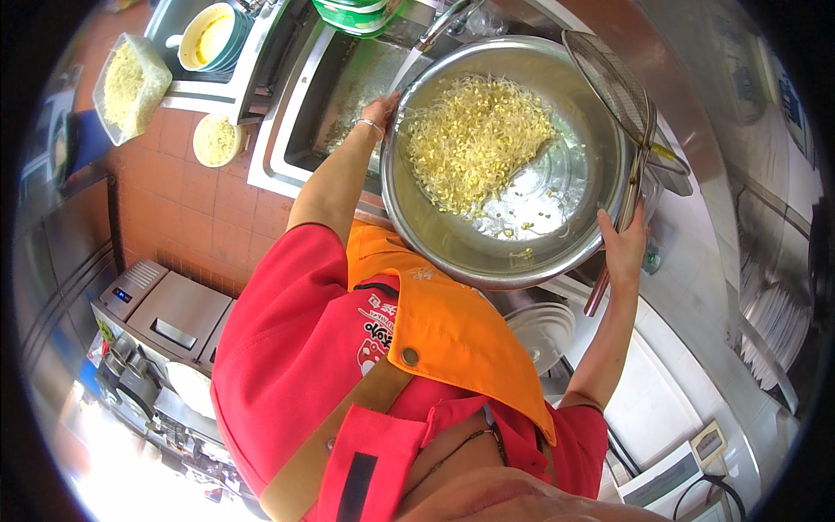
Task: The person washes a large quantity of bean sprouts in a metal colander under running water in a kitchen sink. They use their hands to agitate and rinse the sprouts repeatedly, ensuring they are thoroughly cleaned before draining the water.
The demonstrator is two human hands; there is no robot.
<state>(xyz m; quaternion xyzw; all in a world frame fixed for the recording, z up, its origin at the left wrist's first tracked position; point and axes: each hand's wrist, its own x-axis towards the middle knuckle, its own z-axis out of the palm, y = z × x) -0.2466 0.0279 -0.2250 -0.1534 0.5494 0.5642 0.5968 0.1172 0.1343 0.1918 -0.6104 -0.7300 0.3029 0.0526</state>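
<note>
A large stainless steel bowl (509, 267) is tilted between my two hands, over the edge of the sink. Pale yellow bean sprouts (479, 143) lie heaped toward its upper left, with a few stray ones along the bare bottom. My left hand (380, 114) grips the left rim, its fingers partly hidden behind the bowl. At the lower right rim, my right hand (624, 248) holds on with the thumb inside. A long-handled mesh skimmer (603, 78) rests over the right rim, and its handle passes by my right palm; whether I grip it too I cannot tell.
Water runs from the tap (450, 23) into the metal sink (355, 85) beside my left hand. A green container (362, 16) stands behind. To the left are a square plastic tub (153, 85), a round tub (237, 140) and a cup (242, 39). Stacked plates (776, 333) sit right.
</note>
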